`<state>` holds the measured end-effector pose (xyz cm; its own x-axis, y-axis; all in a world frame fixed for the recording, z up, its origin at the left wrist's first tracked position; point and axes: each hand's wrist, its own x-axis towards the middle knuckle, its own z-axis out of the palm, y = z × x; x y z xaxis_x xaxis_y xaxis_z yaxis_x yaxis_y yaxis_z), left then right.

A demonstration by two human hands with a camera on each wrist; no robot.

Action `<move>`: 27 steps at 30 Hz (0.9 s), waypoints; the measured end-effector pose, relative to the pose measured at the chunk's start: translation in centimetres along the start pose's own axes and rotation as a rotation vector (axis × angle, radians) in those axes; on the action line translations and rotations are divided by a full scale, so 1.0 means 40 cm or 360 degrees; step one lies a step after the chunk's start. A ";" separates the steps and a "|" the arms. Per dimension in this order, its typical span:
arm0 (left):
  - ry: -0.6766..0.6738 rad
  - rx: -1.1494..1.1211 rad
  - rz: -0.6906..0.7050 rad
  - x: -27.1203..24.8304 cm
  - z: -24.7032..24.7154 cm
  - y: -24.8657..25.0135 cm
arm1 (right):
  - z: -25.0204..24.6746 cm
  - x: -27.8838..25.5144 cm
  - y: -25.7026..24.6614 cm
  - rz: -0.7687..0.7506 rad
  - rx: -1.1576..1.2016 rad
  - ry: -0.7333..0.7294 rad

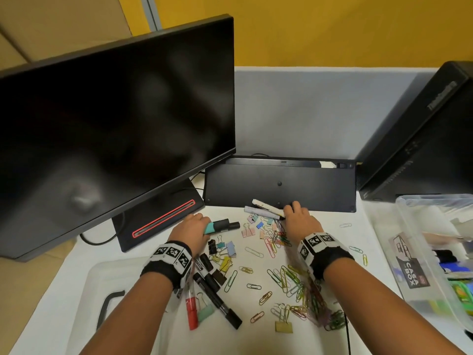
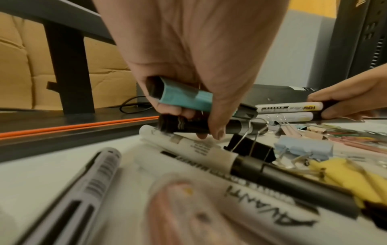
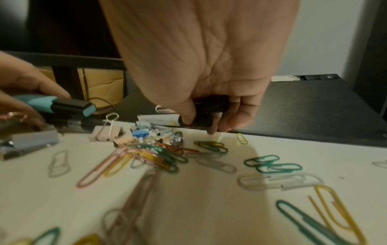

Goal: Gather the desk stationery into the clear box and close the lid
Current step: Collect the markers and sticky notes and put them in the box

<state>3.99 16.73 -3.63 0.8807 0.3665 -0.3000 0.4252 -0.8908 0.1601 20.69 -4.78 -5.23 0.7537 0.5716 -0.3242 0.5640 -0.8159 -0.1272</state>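
Observation:
My left hand (image 1: 198, 226) grips a teal highlighter (image 1: 217, 226) together with a black marker (image 2: 236, 128) just above the white desk. My right hand (image 1: 293, 210) grips two white markers (image 1: 266, 208) by their black caps (image 3: 209, 106) at the keyboard's front edge. Loose markers (image 1: 215, 295), a red pen (image 1: 191, 311), binder clips (image 1: 222, 254) and several coloured paper clips (image 1: 291, 280) lie scattered between my arms. The clear box (image 1: 409, 252) stands open at the right with stationery inside. Its lid (image 1: 84, 290) lies at the lower left.
A large dark monitor (image 1: 115, 124) with its stand base (image 1: 158, 221) fills the left. An upturned black keyboard (image 1: 279, 185) lies behind the hands. A black computer tower (image 1: 422, 137) stands at the back right, behind the box. A grey partition (image 1: 294, 111) closes the back.

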 end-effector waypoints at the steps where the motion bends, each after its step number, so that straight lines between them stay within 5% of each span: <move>1: 0.0005 -0.0010 -0.0013 -0.001 0.000 0.002 | -0.005 -0.009 0.000 0.0001 0.0036 -0.0005; 10: 0.0318 -0.0320 -0.0176 -0.109 -0.030 0.068 | -0.083 -0.184 0.060 -0.0105 0.0494 0.0264; 17: 0.0253 -0.0623 -0.0069 -0.223 0.028 0.187 | -0.161 -0.358 0.208 -0.0123 0.0419 0.0337; 27: 0.0161 -0.0666 0.0105 -0.217 0.098 0.382 | -0.252 -0.489 0.581 0.0334 0.0197 0.0484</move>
<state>2.02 -1.12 -2.28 0.9160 0.3555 -0.1857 0.3968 -0.7354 0.5494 22.45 -34.06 7.61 0.9245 0.3757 -0.0648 0.3560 -0.9116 -0.2056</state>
